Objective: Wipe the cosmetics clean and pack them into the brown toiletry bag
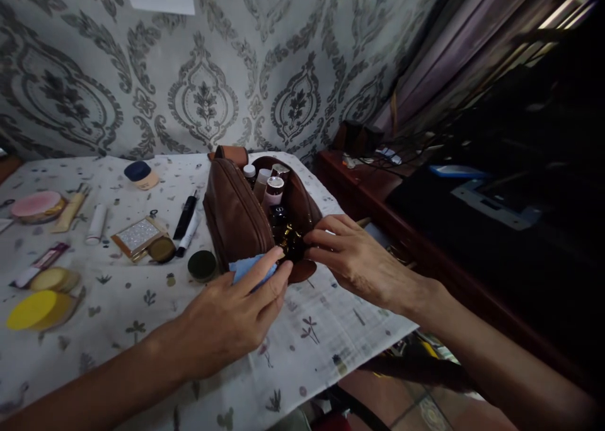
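A brown leather makeup bag [239,210] stands unzipped on the cloth-covered table. Inside are several bottles, among them a pink one with a silver cap [274,188] and a black-capped one [278,213]. Something dark with gold glints [290,234] lies at the near end of the opening. My left hand [241,305] is closed on a folded light-blue cloth [253,270], its fingertips at the bag's near end. At the right edge of the opening, my right hand [350,251] has its fingers curled on the bag's side; their tips are partly hidden.
Left of the bag lie a round dark-lidded jar [202,265], a black tube [185,217], a glittery palette [137,234], a navy-lidded jar [140,174] and a yellow-lidded tub [40,310]. A dark red wooden desk [363,191] adjoins on the right. Patterned wallpaper rises behind.
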`<state>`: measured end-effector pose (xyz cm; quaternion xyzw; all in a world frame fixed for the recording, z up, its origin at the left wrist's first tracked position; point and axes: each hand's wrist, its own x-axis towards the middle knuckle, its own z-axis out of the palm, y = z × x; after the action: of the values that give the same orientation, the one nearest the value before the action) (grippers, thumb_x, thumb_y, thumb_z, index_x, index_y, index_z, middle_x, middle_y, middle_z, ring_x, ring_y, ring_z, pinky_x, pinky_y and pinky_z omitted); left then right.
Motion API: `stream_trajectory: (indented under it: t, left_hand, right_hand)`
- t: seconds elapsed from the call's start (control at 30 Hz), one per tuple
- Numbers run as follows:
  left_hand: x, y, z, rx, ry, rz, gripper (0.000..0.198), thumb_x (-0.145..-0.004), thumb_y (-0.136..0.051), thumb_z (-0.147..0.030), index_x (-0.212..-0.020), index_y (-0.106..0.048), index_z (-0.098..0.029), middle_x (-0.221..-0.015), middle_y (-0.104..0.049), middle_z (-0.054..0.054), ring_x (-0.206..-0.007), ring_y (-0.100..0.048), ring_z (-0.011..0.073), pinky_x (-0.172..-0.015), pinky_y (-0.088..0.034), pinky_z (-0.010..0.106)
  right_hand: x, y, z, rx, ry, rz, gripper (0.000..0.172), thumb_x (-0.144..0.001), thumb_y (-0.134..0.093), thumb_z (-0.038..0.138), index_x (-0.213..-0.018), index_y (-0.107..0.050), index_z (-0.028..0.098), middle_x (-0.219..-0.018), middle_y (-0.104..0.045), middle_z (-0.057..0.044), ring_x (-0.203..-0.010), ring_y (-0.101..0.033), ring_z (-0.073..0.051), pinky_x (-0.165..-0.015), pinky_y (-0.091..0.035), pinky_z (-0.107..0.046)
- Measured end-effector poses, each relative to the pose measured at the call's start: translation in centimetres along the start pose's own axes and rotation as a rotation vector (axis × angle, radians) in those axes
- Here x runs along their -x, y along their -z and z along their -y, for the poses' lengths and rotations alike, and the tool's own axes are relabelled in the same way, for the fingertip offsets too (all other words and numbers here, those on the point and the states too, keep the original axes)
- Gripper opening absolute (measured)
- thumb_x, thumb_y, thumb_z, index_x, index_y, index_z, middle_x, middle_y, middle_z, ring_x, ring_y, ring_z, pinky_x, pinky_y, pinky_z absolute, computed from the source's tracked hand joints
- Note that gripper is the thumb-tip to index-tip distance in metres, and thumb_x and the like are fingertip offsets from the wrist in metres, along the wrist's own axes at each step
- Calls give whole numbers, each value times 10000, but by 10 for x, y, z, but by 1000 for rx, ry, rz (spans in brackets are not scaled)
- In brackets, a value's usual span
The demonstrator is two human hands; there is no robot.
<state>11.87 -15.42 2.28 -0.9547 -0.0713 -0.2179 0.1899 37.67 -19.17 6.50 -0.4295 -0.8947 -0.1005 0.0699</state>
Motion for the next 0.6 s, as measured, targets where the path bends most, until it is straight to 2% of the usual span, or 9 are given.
stream_trajectory:
  t: [0.1, 0.2, 0.37, 0.5, 0.6]
  left_hand:
    - [10, 3, -3, 34, -25, -14, 341, -953, -474, -175, -1255, -631, -144, -1498, -499, 117, -1437, -370, 305, -808, -568, 325]
    - [27, 3, -9, 72, -57, -17, 302, -955, -496, -164, -1219, -640, -140, -1432, -565, 108, -1369, -457, 278, -776, -569, 298]
    - [66, -5, -13, 137, 43, 82, 298, -965, -493, -170, -1241, -595, -123, -1257, -656, 143, -1217, -575, 246, -750, -562, 288]
    - [92, -9, -7, 143, 180, 75, 311, -944, -431, -77, -1216, -582, -94, -1072, -687, 138, -1046, -637, 223, -714, -564, 289]
    - [104, -9, 0, 144, 309, 63, 296, -956, -399, -87, -1167, -605, -113, -998, -686, 114, -925, -642, 194, -656, -553, 264]
  right_hand:
    - [2, 1, 3, -11, -22, -23, 302, -908, -424, 21, -841, -677, 172, -961, -683, -106, -949, -536, -243, -832, -419, -394]
    - [3, 2, 8, -7, -42, -70, 330, -892, -415, -8, -892, -693, 169, -1004, -711, -106, -962, -571, -241, -839, -447, -398]
    - [7, 2, 15, -46, -57, -143, 343, -914, -426, 35, -1057, -691, 199, -1051, -730, -100, -982, -620, -243, -842, -493, -416]
    - [5, 5, 32, -122, -94, -339, 357, -908, -457, 26, -1143, -640, 223, -1105, -718, -97, -1004, -626, -247, -840, -526, -420]
    - [-5, 1, 61, -282, -65, -493, 387, -884, -467, -12, -1139, -614, 239, -1068, -715, -81, -969, -635, -231, -827, -553, -402]
